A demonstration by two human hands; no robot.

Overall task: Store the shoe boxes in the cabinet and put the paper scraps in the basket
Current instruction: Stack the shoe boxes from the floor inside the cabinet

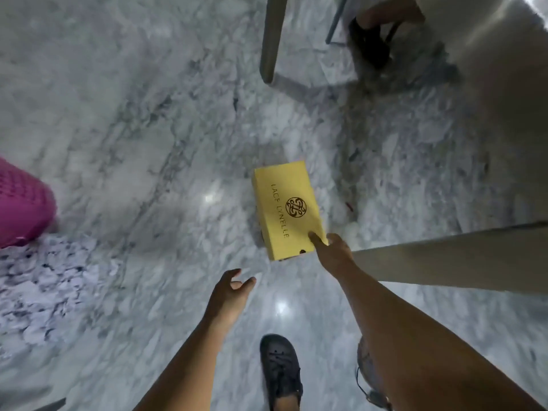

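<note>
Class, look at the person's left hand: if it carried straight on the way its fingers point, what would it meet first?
Probably the near end of the yellow shoe box. The left hand is open, fingers aimed up and right across bare marble floor toward it, though depth is hard to judge.

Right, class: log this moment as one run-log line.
right hand: touching near corner of yellow shoe box | left hand: open, empty | box: on floor | pink basket: far left

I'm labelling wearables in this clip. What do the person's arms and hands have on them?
Nothing that shows: the left hand and right hand are bare, with no gloves, rings or watch visible. Both forearms are uncovered up to the frame edge, with no sleeves. The picture is somewhat blurred, so small details could be missed.
</note>
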